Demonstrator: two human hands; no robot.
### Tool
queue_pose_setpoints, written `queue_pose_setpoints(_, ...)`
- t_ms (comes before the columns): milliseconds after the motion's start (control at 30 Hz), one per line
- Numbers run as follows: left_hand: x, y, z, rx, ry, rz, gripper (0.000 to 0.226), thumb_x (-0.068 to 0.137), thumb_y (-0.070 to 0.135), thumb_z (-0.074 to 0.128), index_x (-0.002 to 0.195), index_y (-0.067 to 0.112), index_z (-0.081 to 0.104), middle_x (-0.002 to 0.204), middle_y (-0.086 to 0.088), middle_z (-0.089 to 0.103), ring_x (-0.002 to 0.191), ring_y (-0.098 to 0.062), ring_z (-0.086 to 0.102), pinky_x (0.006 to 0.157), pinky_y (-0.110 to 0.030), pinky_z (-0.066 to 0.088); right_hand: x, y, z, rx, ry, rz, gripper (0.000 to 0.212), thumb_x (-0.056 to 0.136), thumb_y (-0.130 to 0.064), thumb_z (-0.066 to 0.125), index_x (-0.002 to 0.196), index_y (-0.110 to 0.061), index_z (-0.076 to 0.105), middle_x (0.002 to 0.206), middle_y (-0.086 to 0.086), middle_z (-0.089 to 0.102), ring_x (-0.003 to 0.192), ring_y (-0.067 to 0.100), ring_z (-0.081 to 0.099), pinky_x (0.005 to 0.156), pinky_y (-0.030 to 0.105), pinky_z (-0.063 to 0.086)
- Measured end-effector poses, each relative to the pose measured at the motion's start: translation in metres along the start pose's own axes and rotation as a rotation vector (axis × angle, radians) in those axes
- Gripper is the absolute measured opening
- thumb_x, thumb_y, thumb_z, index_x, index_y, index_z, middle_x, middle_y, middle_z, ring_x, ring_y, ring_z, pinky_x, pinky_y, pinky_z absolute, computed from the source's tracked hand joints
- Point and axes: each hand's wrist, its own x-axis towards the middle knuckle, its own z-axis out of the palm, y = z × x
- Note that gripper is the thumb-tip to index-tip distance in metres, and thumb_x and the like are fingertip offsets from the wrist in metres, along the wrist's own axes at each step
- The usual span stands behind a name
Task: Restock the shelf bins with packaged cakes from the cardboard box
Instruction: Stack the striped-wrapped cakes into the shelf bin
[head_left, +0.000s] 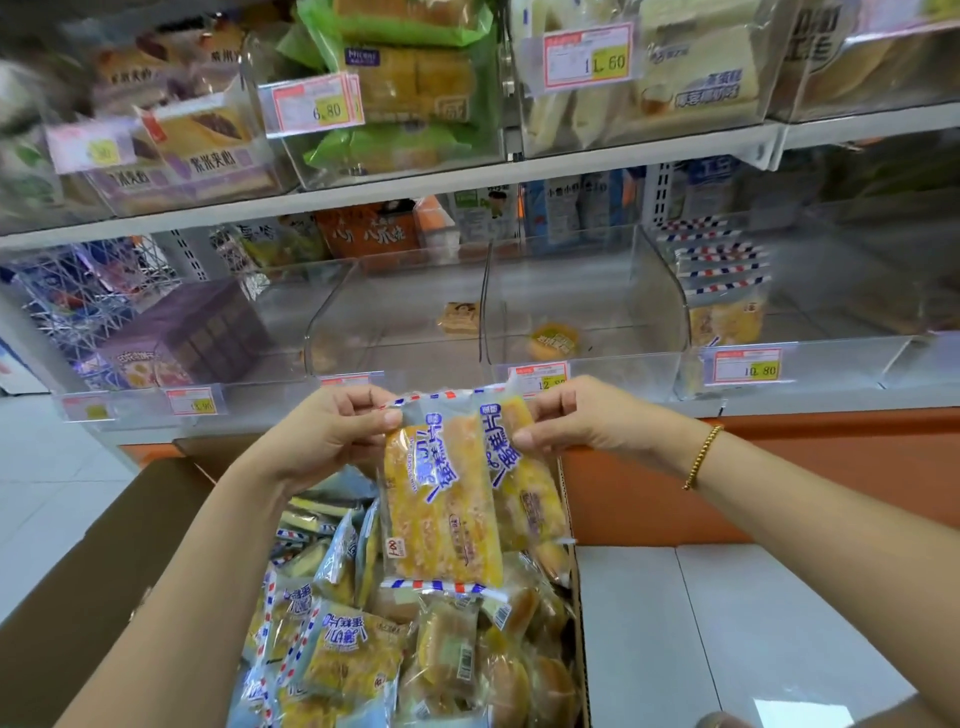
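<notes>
We were mid-transfer: two cake packs (441, 509) hung over the far edge of the cardboard box (98, 556), near the front edge of the shelf (831, 402). Our left hand (332, 431) and right hand (576, 421) each pinched a top seal, thumbs toward us, forearms raised. Next, we judged, came a forward lift into a near-bare bin (623, 312).

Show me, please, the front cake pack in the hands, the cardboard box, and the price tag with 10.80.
front cake pack (441, 499): head view, middle of its yellow face.
cardboard box (104, 561): head view, its left wall.
price tag (748, 365): head view, centre of the label.
</notes>
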Motion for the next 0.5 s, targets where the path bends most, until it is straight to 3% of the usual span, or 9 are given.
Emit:
queue_pose_setpoints(100, 0.003, -0.009, -0.003, -0.037, 0.084, -0.005, 0.07, 0.022, 0.046, 0.097, 0.071, 0.008, 0.063, 0.05, -0.001, 0.049, 0.038, -0.005, 0.047, 0.037, -0.015, 0.042, -0.002, 0.003, -0.004, 0.064, 0.032, 0.023, 0.04, 0.08, -0.022, 0.072, 0.101, 0.01, 0.063, 0.087, 0.008, 0.068, 0.078, 0.017, 0.062, 0.065, 0.019, 0.05)
queue_pose_setpoints(200, 0.01, -0.019, -0.012, -0.06, 0.126, 0.002, 0.052, 0.027, 0.05, 0.096, 0.059, 0.019, 0.068, 0.059, -0.003, 0.043, 0.047, -0.007, 0.044, 0.05, -0.019, 0.045, -0.004, 0.01, -0.008, 0.089, 0.082, 0.02, 0.054, 0.071, -0.033, 0.073, 0.102, 0.01, 0.061, 0.09, 0.014, 0.064, 0.081, 0.024, 0.057, 0.062, 0.02, 0.049)
queue_pose_setpoints(300, 0.013, -0.023, -0.006, -0.108, 0.089, -0.003, 0.042, 0.041, 0.043, 0.095, 0.062, 0.019, 0.068, 0.074, -0.009, 0.05, 0.058, -0.01, 0.045, 0.055, -0.02, 0.045, -0.004, 0.015, -0.009, 0.114, 0.112, 0.001, 0.047, 0.072, -0.033, 0.072, 0.1, 0.004, 0.065, 0.091, 0.012, 0.066, 0.083, 0.024, 0.058, 0.068, 0.025, 0.049)
queue_pose_setpoints(400, 0.016, -0.019, 0.019, -0.15, 0.1, 0.0, 0.019, 0.067, 0.021, 0.077, 0.073, 0.012, 0.061, 0.065, -0.004, 0.055, 0.051, -0.009, 0.056, 0.046, -0.019, 0.049, -0.003, 0.016, -0.005, 0.093, 0.122, -0.014, 0.037, 0.079, -0.026, 0.072, 0.1, 0.004, 0.066, 0.092, 0.011, 0.069, 0.081, 0.019, 0.062, 0.065, 0.022, 0.051)
queue_pose_setpoints(500, 0.021, -0.013, 0.038, -0.16, 0.136, 0.001, 0.007, 0.073, 0.016, 0.064, 0.078, 0.011, 0.06, 0.068, -0.005, 0.066, 0.058, -0.015, 0.064, 0.055, -0.025, 0.052, -0.001, 0.019, -0.003, 0.104, 0.136, -0.011, 0.029, 0.084, -0.02, 0.07, 0.102, 0.002, 0.066, 0.097, 0.013, 0.07, 0.083, 0.019, 0.065, 0.064, 0.022, 0.053)
